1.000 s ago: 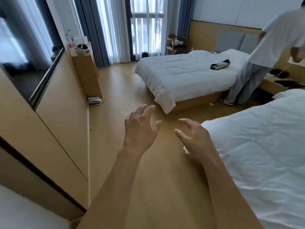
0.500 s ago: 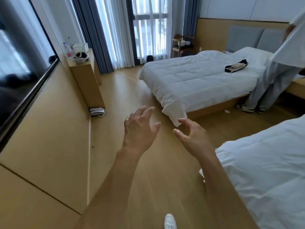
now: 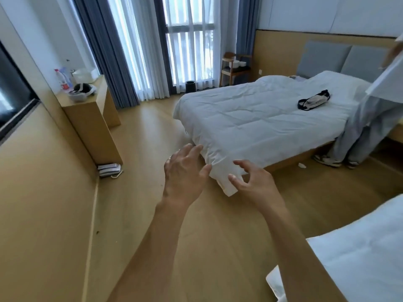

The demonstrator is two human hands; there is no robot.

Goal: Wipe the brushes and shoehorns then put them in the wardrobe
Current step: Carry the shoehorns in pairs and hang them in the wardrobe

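The person is holding both bare arms out over the wooden floor (image 3: pixel 135 136), with nothing in either grip. The left hand (image 3: pixel 184 173) is showing its back, its fingers loosely spread apart and reaching forward. The right hand (image 3: pixel 254 182) is just beside it to the right, its fingers lightly curled and apart, thumb pointing left. In the view, both hands are overlapping the hanging near corner of the white duvet on the far bed (image 3: pixel 261 118); whether they are touching it cannot be told. No brush or shoehorn can be made out, and no wardrobe can be picked out either. A black and white bundle (image 3: pixel 314 100) is lying on the far bed. Another person (image 3: pixel 370 118) in pale clothes is standing at the right edge. A wooden cabinet (image 3: pixel 91 118) is standing at the left wall, with bottles (image 3: pixel 63 78) on its tabletop.
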